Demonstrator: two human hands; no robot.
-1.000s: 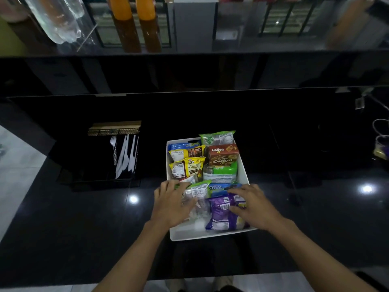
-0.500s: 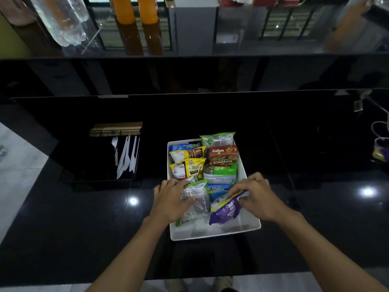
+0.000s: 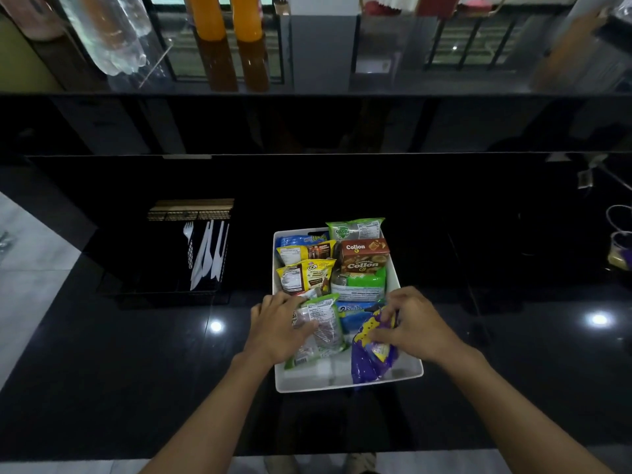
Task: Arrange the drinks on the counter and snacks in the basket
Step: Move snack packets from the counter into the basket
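A white basket (image 3: pixel 345 383) stands on the black counter, packed with snack packets. My left hand (image 3: pixel 278 325) grips a green-edged clear packet (image 3: pixel 325 326) at the basket's front left. My right hand (image 3: pixel 412 323) holds a purple packet (image 3: pixel 371 362) propped upright at the front right. Behind them lie a blue packet (image 3: pixel 355 314), yellow packets (image 3: pixel 304 275), a brown Collon box (image 3: pixel 364 256) and green packets (image 3: pixel 355 229). Two orange drink bottles (image 3: pixel 227 17) and a clear bottle (image 3: pixel 109 32) stand on the raised shelf at the back.
A black wire caddy (image 3: pixel 171 254) with white plastic cutlery (image 3: pixel 207 254) sits left of the basket. A cable and small items (image 3: pixel 619 244) lie at the right edge. Glossy black counter surrounds the basket; its near edge runs below my forearms.
My right hand has lifted the purple packet from lying flat to standing on edge and shifted it right. My left hand pulled the green-edged packet slightly toward the front.
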